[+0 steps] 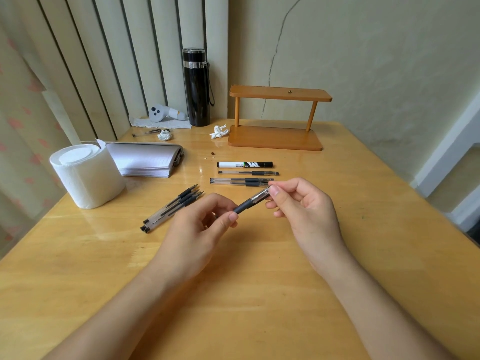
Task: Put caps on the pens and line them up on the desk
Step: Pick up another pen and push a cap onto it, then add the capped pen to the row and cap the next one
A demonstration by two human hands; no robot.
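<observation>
Between both hands, above the wooden desk (pixel 259 268), I hold a clear gel pen (pixel 250 201) with a black grip. My left hand (pixel 202 224) pinches its barrel end. My right hand (pixel 304 203) pinches the clear cap at the pen's tip. Behind my hands, capped pens lie side by side: a black-and-white marker (pixel 244 164), a thin clear pen (pixel 248 173) and two more clear pens (pixel 240 182) close together. To the left, three uncapped pens (pixel 172 207) lie in a slanted bunch, tips pointing up and right.
A toilet paper roll (pixel 87 175) and an open notebook (pixel 145 158) stand at the left. A black flask (pixel 196 87), a white controller (pixel 166 113), crumpled tissues (pixel 218 131) and a wooden two-tier stand (pixel 276 136) are at the back. Another pen (pixel 146 132) lies far left.
</observation>
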